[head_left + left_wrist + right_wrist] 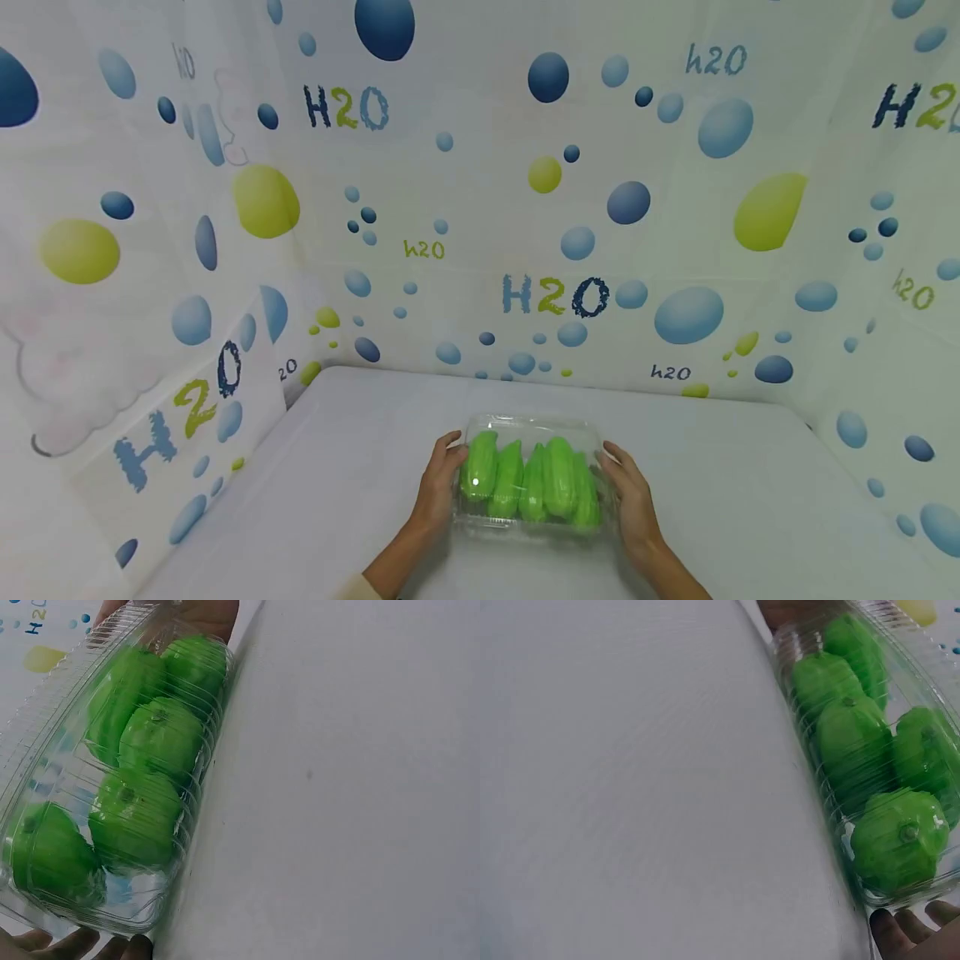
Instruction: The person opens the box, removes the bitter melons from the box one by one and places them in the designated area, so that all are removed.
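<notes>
A clear plastic clamshell box [536, 527] is on the white table near its front middle, its ribbed side facing me. Several bright green, long, ridged vegetable-like pieces [509, 483] lie side by side inside it; their blunt ends show small stem scars in the wrist views. My left hand [437, 483] holds the box's left end, with its fingers [73, 945] against that end in the left wrist view. The right end is held by my right hand [632, 496], whose fingertips [911, 924] are at the box's lower edge in the right wrist view.
The white tabletop [750, 492] spreads out on both sides of the box and behind it. Cloth walls [480, 192] printed with blue and green drops and H2O lettering enclose the table at the back, left and right.
</notes>
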A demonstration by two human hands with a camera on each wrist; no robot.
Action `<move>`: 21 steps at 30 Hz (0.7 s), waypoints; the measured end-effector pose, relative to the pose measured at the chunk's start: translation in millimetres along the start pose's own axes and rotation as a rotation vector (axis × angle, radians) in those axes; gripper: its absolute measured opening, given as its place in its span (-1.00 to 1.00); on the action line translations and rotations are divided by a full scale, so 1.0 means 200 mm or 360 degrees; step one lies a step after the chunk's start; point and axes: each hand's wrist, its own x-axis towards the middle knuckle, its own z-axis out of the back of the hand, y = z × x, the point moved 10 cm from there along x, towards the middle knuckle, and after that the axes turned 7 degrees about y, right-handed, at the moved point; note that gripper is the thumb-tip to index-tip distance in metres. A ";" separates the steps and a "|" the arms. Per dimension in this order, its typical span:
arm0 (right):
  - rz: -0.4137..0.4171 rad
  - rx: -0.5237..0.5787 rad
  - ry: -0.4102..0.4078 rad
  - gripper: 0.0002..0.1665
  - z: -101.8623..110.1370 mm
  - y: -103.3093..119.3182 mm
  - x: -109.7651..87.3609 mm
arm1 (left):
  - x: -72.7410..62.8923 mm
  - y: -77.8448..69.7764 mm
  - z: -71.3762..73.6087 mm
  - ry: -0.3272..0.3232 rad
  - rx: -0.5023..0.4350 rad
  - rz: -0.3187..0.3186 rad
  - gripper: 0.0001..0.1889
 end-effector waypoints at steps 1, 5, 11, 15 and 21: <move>-0.0007 0.0021 -0.0006 -0.20 0.00 -0.01 0.00 | 0.00 0.00 0.00 -0.0014 0.0004 0.0002 -0.31; -0.0034 0.0108 -0.0040 -0.25 0.00 -0.04 0.00 | -0.01 0.01 0.01 -0.0077 -0.0039 0.0014 -0.34; -0.0092 0.0250 -0.0063 -0.27 -0.01 -0.07 0.00 | -0.01 0.06 0.04 -0.0225 -0.0188 0.0051 -0.46; -0.0165 0.0302 -0.0104 -0.27 -0.01 -0.10 -0.01 | -0.03 0.08 0.04 -0.0262 -0.0286 0.0054 -0.50; -0.0171 0.0390 -0.0110 -0.37 -0.03 -0.13 -0.04 | -0.05 0.06 0.03 -0.0266 -0.0434 -0.0026 -0.50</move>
